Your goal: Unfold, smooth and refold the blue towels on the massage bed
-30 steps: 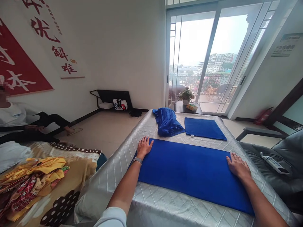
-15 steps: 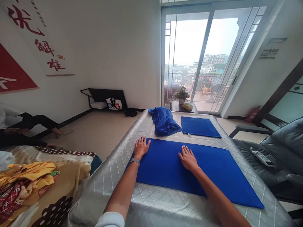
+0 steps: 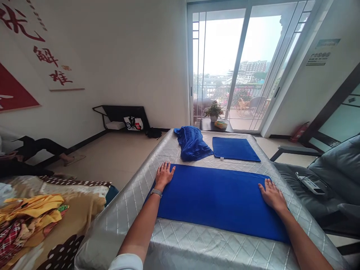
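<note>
A long blue cloth (image 3: 213,198) lies spread flat across the silver quilted table cover (image 3: 194,232). My left hand (image 3: 164,176) rests flat on its far left corner, fingers open, a watch on the wrist. At the cloth's right end, my right hand (image 3: 273,195) also lies flat, fingers stretched out near the far right corner. Behind the long cloth sits a folded blue cloth (image 3: 235,149) with a small white tag at its near edge. To the left of that is a crumpled blue cloth (image 3: 192,144).
A dark padded chair (image 3: 329,183) holding a white power strip (image 3: 311,183) stands close on the right. Piled yellow and red fabrics (image 3: 33,213) lie at the left, near a seated person's legs (image 3: 45,148). A potted plant (image 3: 214,110) stands beyond the table.
My right hand has slid right along the cloth, from its middle to its right end. My left hand stays at the left corner. The view has shifted slightly.
</note>
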The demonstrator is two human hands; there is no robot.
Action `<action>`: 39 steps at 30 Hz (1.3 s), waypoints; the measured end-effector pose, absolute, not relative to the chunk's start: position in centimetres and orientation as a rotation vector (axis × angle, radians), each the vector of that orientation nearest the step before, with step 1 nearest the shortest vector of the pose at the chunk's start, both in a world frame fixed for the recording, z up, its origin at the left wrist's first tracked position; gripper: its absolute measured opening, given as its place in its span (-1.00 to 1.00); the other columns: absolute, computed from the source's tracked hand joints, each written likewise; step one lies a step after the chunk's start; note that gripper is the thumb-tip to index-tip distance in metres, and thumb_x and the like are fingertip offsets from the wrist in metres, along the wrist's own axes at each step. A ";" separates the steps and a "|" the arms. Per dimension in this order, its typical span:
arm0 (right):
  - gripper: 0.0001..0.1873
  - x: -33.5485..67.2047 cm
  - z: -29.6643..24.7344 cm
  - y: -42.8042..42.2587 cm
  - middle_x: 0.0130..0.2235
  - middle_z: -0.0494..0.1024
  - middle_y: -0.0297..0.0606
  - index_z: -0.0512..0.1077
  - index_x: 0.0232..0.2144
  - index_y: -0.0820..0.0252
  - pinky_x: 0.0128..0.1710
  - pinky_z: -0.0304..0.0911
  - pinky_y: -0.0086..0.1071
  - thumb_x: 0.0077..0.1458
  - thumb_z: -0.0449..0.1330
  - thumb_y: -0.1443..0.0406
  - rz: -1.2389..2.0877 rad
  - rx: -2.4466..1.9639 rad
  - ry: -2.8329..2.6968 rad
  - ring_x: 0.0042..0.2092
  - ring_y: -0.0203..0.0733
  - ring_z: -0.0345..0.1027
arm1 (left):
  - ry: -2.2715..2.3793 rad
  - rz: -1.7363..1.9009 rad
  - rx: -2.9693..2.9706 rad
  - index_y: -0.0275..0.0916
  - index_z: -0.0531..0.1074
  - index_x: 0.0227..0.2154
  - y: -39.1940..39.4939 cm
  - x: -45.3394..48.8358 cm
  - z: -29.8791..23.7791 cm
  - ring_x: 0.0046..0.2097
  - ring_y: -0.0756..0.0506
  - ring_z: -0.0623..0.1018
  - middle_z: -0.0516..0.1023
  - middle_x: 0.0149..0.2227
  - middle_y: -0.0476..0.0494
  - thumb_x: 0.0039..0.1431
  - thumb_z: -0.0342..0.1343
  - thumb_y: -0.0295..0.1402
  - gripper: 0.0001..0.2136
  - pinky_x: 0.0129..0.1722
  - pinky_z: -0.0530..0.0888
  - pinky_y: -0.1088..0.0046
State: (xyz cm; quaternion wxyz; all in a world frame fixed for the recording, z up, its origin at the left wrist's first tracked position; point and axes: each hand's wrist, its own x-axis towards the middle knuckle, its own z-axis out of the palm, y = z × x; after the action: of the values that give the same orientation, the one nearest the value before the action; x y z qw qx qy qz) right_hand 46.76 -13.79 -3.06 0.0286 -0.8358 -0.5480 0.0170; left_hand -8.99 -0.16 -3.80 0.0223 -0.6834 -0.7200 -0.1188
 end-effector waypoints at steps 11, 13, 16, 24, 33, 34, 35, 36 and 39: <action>-0.13 48.1 -3.2 -14.1 0.47 -0.04 -0.01 -0.05 0.43 0.49 0.43 -0.32 -0.12 0.29 -0.34 -0.01 0.063 -2.544 -1.599 0.47 -0.02 -0.22 | -1.995 -0.557 -2.128 -0.39 0.31 0.28 -4.1 -3.6 -0.8 0.43 -0.22 0.14 0.24 0.38 -0.33 0.45 -0.29 -0.17 -0.45 0.42 0.02 0.13; -0.12 48.2 -3.2 -14.1 0.47 -0.04 -0.01 -0.05 0.42 0.51 0.43 -0.31 -0.11 0.29 -0.35 -0.02 0.067 -2.544 -1.602 0.46 -0.01 -0.21 | -1.878 -0.530 -2.345 -0.34 0.32 0.28 -5.6 0.4 -0.6 0.42 -0.20 0.17 0.23 0.38 -0.28 0.46 -0.29 -0.14 -0.45 0.41 0.06 0.16; -0.12 48.2 -3.2 -14.1 0.46 -0.03 -0.01 -0.04 0.42 0.52 0.43 -0.31 -0.10 0.28 -0.35 -0.01 0.053 -2.545 -1.603 0.46 0.01 -0.19 | -1.617 -0.501 -2.665 -0.27 0.23 0.34 -8.0 6.6 -0.7 0.43 -0.17 0.14 0.18 0.41 -0.24 0.47 -0.33 -0.05 -0.41 0.41 0.07 0.16; -0.12 48.2 -3.3 -14.2 0.46 -0.02 0.01 -0.02 0.41 0.55 0.43 -0.30 -0.10 0.27 -0.34 0.01 0.046 -2.529 -1.617 0.46 0.03 -0.18 | -1.528 -0.360 -2.888 -0.24 0.02 0.43 -10.5 9.4 -2.4 0.47 -0.17 0.00 0.01 0.46 -0.22 0.42 -0.40 0.10 -0.30 0.43 0.00 0.08; -0.13 48.4 -3.6 -14.0 0.46 -0.01 0.00 -0.01 0.41 0.50 0.42 -0.29 -0.11 0.26 -0.34 0.01 0.031 -2.511 -1.595 0.46 -0.01 -0.17 | -2.018 -0.202 -2.460 -0.21 0.02 0.43 -10.2 -6.3 -3.0 0.47 -0.21 0.00 -0.01 0.46 -0.18 0.42 -0.30 0.08 -0.33 0.43 -0.05 0.09; -0.13 48.4 -3.6 -14.0 0.46 -0.01 0.00 -0.01 0.41 0.51 0.42 -0.30 -0.11 0.26 -0.35 0.01 0.028 -2.510 -1.593 0.46 -0.01 -0.18 | -2.071 -0.179 -2.388 -0.26 0.02 0.43 -10.4 -8.3 -3.2 0.47 -0.22 -0.01 -0.02 0.46 -0.22 0.42 -0.31 0.07 -0.32 0.43 -0.06 0.08; -0.12 48.3 -3.6 -14.0 0.46 -0.01 0.00 -0.01 0.41 0.53 0.42 -0.30 -0.12 0.26 -0.35 0.01 0.023 -2.512 -1.590 0.46 0.00 -0.18 | -2.120 -0.163 -2.322 -0.30 0.01 0.43 -10.6 -10.2 -3.4 0.47 -0.23 -0.01 -0.03 0.46 -0.25 0.42 -0.32 0.06 -0.31 0.43 -0.05 0.06; -0.12 48.2 -3.6 -14.0 0.46 -0.01 0.00 0.00 0.41 0.54 0.42 -0.29 -0.12 0.26 -0.36 0.01 0.014 -2.513 -1.587 0.46 0.01 -0.17 | -2.157 -0.157 -2.269 -0.34 0.00 0.43 -10.8 -11.8 -3.6 0.47 -0.24 -0.01 -0.03 0.46 -0.27 0.42 -0.34 0.06 -0.29 0.42 -0.05 0.06; -0.13 47.9 -3.2 -14.0 0.45 0.04 0.02 0.03 0.40 0.53 0.42 -0.26 -0.07 0.27 -0.34 0.01 -0.028 -2.540 -1.573 0.45 0.06 -0.15 | -2.210 -0.203 -2.200 -0.38 -0.01 0.43 -11.5 -14.6 -4.1 0.47 -0.24 0.00 -0.03 0.46 -0.30 0.42 -0.40 0.07 -0.27 0.41 -0.01 0.09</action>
State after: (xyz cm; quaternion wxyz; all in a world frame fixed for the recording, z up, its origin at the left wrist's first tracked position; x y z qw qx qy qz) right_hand 47.94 -14.00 -3.22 0.0766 -0.8476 -0.5249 -0.0094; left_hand -14.57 -11.49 -4.07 0.0086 -0.7040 -0.7072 -0.0648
